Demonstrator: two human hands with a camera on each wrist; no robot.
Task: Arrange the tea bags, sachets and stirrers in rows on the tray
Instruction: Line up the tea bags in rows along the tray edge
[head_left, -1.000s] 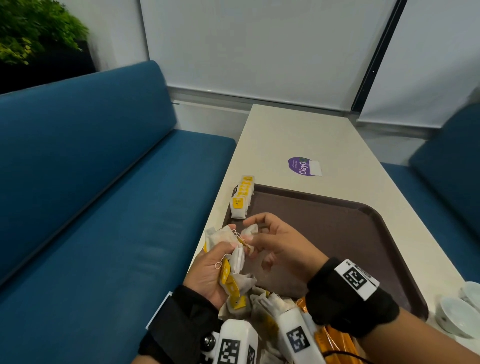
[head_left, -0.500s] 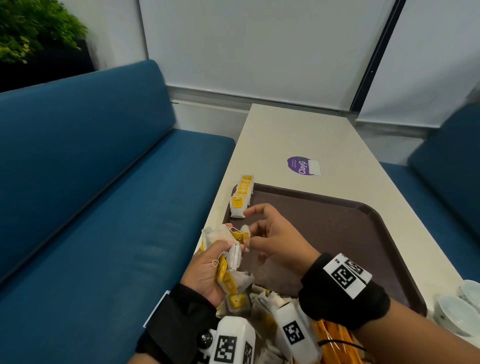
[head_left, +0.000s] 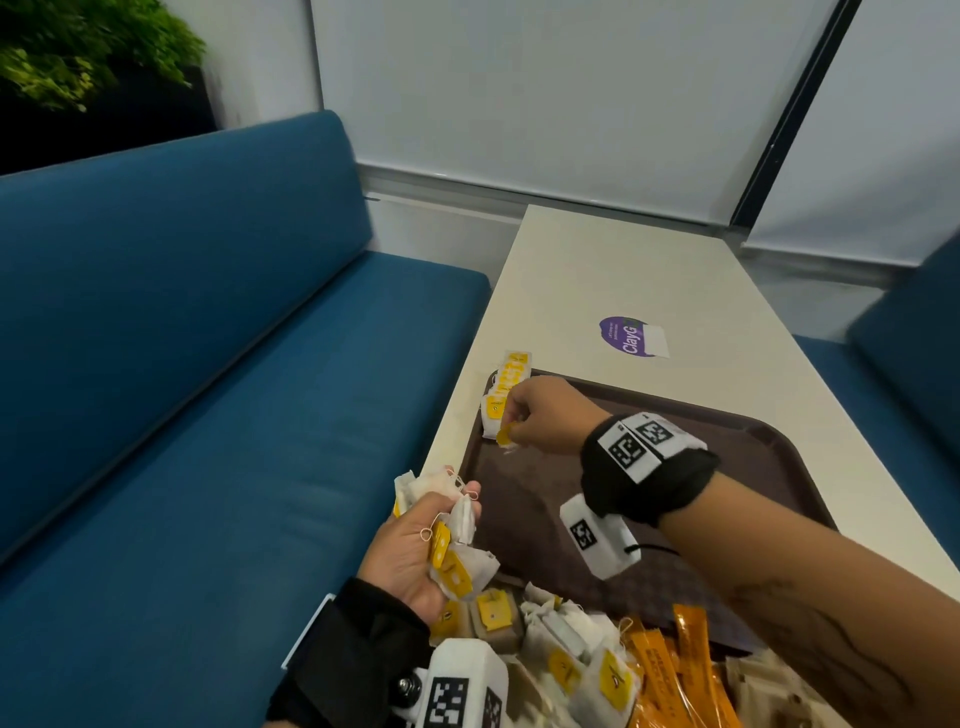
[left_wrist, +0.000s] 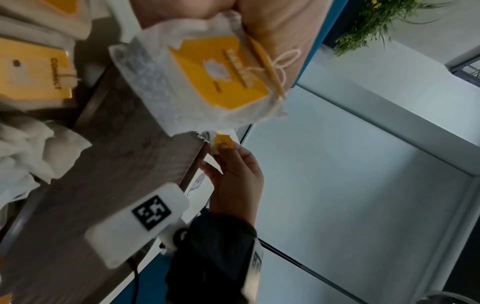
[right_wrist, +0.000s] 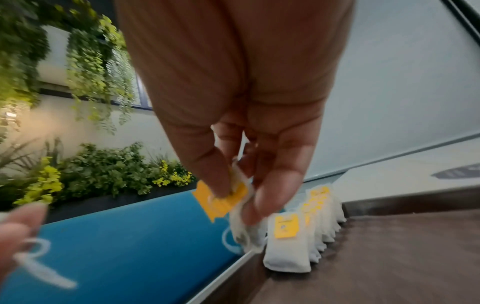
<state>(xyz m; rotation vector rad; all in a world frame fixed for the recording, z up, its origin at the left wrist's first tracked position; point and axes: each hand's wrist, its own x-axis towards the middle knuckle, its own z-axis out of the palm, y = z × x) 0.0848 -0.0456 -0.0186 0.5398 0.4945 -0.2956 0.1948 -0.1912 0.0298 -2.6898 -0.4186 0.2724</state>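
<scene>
A brown tray (head_left: 753, 467) lies on the white table. A row of white tea bags with yellow tags (head_left: 506, 387) runs along the tray's far left edge, also seen in the right wrist view as the row (right_wrist: 306, 232). My right hand (head_left: 524, 415) pinches one tea bag (right_wrist: 233, 205) just above the row's near end. My left hand (head_left: 415, 545) grips a bunch of tea bags (left_wrist: 207, 76) at the tray's near left corner. Loose tea bags (head_left: 561, 649) and orange sachets (head_left: 675, 670) are heaped at the tray's near edge.
A purple sticker (head_left: 631, 336) marks the table beyond the tray. A blue bench (head_left: 182, 415) runs along the left, with green plants (head_left: 78, 47) behind it. Another blue seat (head_left: 909, 353) stands on the right.
My right hand has pulled one tea bag away from the bunch in my left hand and carried it forward to the near end of the row. My left hand stays near the tray's corner.
</scene>
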